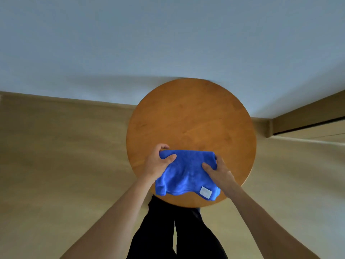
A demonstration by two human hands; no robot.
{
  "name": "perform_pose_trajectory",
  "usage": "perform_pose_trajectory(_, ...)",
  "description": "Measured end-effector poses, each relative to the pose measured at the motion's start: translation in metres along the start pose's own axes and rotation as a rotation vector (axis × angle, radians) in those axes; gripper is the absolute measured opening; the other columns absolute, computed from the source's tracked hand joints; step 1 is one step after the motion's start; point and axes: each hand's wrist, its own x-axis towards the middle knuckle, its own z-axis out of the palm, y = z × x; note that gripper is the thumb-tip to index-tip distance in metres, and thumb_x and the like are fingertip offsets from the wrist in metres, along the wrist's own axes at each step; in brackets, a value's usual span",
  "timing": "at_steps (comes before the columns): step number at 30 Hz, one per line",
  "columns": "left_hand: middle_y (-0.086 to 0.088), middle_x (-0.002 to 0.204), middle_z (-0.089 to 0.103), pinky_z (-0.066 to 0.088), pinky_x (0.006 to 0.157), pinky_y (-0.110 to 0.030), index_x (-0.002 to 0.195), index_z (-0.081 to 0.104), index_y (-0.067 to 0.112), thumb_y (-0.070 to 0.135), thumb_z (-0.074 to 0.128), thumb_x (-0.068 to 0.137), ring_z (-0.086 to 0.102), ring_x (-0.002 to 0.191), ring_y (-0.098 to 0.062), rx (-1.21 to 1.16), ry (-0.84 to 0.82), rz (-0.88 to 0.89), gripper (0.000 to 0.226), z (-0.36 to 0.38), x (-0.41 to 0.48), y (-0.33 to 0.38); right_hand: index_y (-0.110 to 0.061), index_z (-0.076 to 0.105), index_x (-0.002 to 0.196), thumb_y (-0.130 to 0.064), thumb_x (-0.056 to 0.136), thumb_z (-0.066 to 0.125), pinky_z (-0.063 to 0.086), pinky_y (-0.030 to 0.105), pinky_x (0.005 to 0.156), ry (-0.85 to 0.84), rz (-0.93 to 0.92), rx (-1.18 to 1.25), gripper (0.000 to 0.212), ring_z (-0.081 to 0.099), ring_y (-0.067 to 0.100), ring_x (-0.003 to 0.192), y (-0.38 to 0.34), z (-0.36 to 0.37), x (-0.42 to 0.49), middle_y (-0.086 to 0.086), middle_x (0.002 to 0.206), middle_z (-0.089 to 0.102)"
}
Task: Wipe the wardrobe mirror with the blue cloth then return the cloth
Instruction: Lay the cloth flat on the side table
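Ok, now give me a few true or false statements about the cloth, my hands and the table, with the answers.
1. The left hand and the right hand both grip the blue cloth. True.
2. The table is square. False: its wooden top is round.
3. A white label sits on the cloth's corner nearer the right hand. True.
4. The cloth is at the table's far edge, by the wall. False: it is over the near edge, close to the person.
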Motion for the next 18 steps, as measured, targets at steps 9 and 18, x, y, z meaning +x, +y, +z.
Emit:
perform_pose_trajectory(9, 0.000, 0.136, 0.053, 0.041, 0.104, -0.026, 0.131, 0.057, 0.025, 0.009, 0.077, 0.083, 0.051, 0.126, -0.013, 0.120, 0.051, 0.046, 0.055, 0.022, 0.064, -0.031, -0.032, 0.040, 0.136, -0.032, 0.091, 0.058, 0.047, 0.034, 0.069, 0.083, -0.030, -0.042, 0.049, 0.062, 0.021, 0.089, 0.008, 0.019, 0.066, -0.006, 0.106, 0.063)
perform_pose_trajectory(18, 0.002, 0.151, 0.046, 0.038, 0.117, -0.036, 0.154, 0.036, 0.019, 0.004, 0.077, 0.083, 0.042, 0.140, -0.011, 0.048, 0.172, 0.066, 0.083, 0.050, 0.086, -0.068, -0.028, 0.042, 0.139, -0.019, 0.093, 0.057, 0.046, 0.039, 0.089, 0.258, -0.168, -0.037, 0.049, 0.052, 0.023, 0.118, 0.018, 0.034, 0.107, -0.002, 0.128, 0.053)
